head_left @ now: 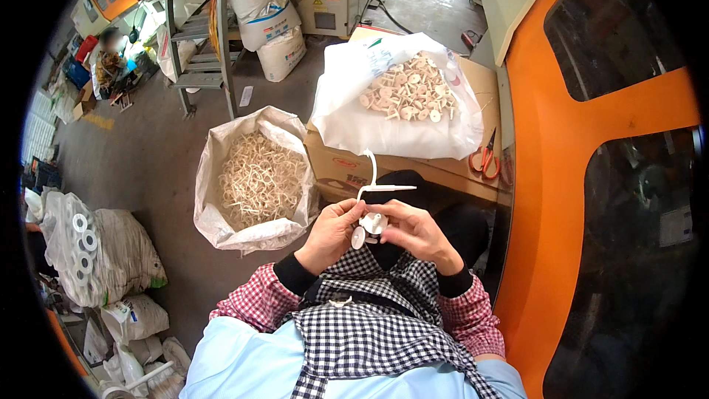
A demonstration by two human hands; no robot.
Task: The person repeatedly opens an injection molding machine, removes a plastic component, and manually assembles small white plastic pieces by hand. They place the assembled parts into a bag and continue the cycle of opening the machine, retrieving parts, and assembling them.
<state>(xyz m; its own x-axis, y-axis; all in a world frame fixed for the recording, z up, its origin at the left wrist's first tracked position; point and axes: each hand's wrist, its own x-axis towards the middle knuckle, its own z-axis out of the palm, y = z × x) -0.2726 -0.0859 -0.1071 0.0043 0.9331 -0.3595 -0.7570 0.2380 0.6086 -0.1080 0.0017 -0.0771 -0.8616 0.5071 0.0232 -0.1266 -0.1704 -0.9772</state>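
Observation:
In front of my lap, both hands are closed around one white moulded plastic piece. My left hand pinches the base of a curved white plastic runner, from which a thin straight spike sticks out to the right. My right hand has its fingers bent around white plastic discs with short stems; one more disc hangs just below the fingertips. Where the runner meets the discs is partly hidden by my fingers. Ahead, an open white bag on a cardboard box holds many similar stemmed discs.
A woven sack full of curly white runners stands on the floor at left. Orange-handled scissors lie on the cardboard box. An orange machine rises close on my right. Metal steps and stacked sacks stand farther off; a person sits far left.

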